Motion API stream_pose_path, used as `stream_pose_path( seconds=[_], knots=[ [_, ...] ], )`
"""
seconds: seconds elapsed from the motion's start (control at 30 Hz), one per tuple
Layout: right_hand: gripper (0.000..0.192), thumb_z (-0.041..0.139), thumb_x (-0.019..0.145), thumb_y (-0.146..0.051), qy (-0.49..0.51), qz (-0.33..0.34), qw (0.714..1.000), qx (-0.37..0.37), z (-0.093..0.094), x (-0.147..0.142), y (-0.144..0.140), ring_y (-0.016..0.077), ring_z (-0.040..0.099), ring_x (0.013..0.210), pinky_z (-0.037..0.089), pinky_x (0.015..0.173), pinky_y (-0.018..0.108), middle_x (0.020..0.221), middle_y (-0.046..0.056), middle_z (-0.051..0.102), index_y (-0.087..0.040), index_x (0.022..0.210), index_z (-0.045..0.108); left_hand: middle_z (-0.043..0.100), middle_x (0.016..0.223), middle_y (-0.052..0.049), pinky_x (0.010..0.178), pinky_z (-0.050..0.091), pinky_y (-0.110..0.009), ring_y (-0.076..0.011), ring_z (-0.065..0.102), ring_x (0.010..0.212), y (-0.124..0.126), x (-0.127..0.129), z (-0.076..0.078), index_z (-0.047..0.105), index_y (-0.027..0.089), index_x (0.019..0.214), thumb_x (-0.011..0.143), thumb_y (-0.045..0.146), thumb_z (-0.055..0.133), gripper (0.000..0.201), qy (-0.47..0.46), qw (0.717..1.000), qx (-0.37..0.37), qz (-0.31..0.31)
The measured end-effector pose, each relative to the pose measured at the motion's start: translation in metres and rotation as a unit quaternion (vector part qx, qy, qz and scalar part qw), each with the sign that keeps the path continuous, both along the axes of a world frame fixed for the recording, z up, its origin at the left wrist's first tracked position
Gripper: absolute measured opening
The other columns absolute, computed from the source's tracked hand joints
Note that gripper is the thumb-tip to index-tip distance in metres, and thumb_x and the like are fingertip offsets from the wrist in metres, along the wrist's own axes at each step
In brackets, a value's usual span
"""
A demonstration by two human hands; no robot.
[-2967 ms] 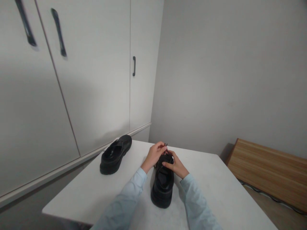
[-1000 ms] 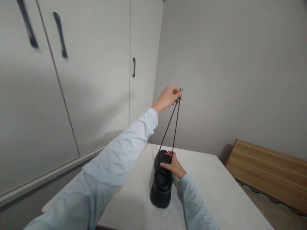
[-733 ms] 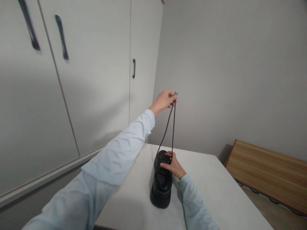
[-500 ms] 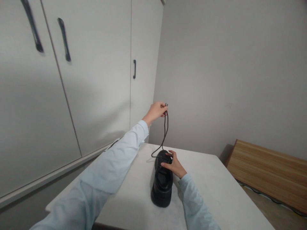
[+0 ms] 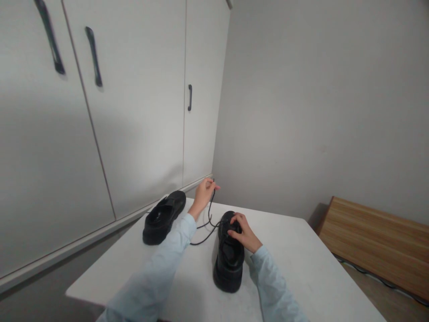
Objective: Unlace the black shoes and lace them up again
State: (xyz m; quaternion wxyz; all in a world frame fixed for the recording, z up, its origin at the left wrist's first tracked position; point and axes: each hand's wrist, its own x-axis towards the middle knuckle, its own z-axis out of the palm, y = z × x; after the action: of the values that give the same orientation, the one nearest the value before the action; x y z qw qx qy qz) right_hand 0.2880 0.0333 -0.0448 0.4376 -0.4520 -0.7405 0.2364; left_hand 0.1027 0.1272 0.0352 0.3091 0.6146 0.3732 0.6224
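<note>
A black lace-up shoe (image 5: 228,273) rests on the white table (image 5: 301,277), its toe pointing away from me. My right hand (image 5: 247,233) curls over the shoe's upper from the right, fingers and thumb on the lacing area. Up and to the left of the toe, my left hand (image 5: 202,193) pinches a dark shoelace (image 5: 210,208) near its tip. This lace runs down toward the shoe, and more lace lies loose on the table to the shoe's left. Another black shoe (image 5: 164,219) stands at the table's left, partly behind my left forearm.
White cupboard doors (image 5: 144,125) with dark handles rise along the left. A grey wall (image 5: 318,112) is behind the table. Right of the table stands a wood-grain board or low furniture piece (image 5: 375,232), with a cable along its lower edge.
My left hand has come down and left, lowering the lace; two lace ends showed in it before, one now. Loose lace now lies left of the shoe. My right hand stays on the shoe.
</note>
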Motion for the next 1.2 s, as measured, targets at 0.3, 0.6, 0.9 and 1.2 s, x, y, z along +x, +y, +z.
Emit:
stream_pose_path(
  seconds=[0.3, 0.6, 0.9, 1.2],
  knots=[
    [0.027, 0.061, 0.067, -0.025, -0.029, -0.022, 0.998, -0.051, -0.004, 0.000, 0.001, 0.0265, 0.031, 0.127, 0.024, 0.106, 0.044, 0.129, 0.009, 0.037, -0.022, 0.094, 0.056, 0.067, 0.077, -0.004, 0.068, 0.047, -0.025, -0.0143, 0.063, 0.076, 0.008, -0.032, 0.024, 0.052, 0.017, 0.088, 0.078, 0.039, 0.054, 0.024, -0.199, 0.969, 0.068, 0.128],
    [0.031, 0.062, 0.065, -0.026, -0.037, -0.027, 0.998, -0.050, -0.004, 0.000, 0.004, 0.0277, 0.032, 0.127, 0.023, 0.107, 0.045, 0.130, 0.009, 0.038, -0.023, 0.097, 0.059, 0.068, 0.075, -0.003, 0.068, 0.046, -0.025, -0.0158, 0.062, 0.072, -0.023, -0.020, -0.034, 0.066, 0.017, 0.081, 0.076, 0.031, 0.058, 0.017, 0.177, 0.981, 0.020, -0.074],
    [0.033, 0.063, 0.066, -0.024, -0.037, -0.023, 0.997, -0.066, 0.000, -0.001, 0.002, 0.0264, 0.030, 0.129, 0.020, 0.110, 0.044, 0.133, 0.009, 0.037, -0.022, 0.099, 0.059, 0.067, 0.080, -0.003, 0.070, 0.043, -0.023, -0.0150, 0.060, 0.076, -0.046, -0.020, -0.061, 0.067, 0.018, 0.083, 0.081, 0.028, 0.056, 0.015, 0.322, 0.937, 0.062, -0.122],
    [0.024, 0.052, 0.080, -0.035, 0.002, -0.044, 0.998, -0.045, -0.009, -0.001, 0.006, 0.0232, 0.036, 0.126, 0.022, 0.110, 0.044, 0.127, 0.007, 0.046, -0.024, 0.096, 0.065, 0.064, 0.085, -0.003, 0.074, 0.042, -0.023, -0.0164, 0.059, 0.081, -0.052, -0.017, -0.068, 0.068, 0.023, 0.089, 0.084, 0.026, 0.054, 0.015, 0.391, 0.908, 0.106, -0.102]
  ],
)
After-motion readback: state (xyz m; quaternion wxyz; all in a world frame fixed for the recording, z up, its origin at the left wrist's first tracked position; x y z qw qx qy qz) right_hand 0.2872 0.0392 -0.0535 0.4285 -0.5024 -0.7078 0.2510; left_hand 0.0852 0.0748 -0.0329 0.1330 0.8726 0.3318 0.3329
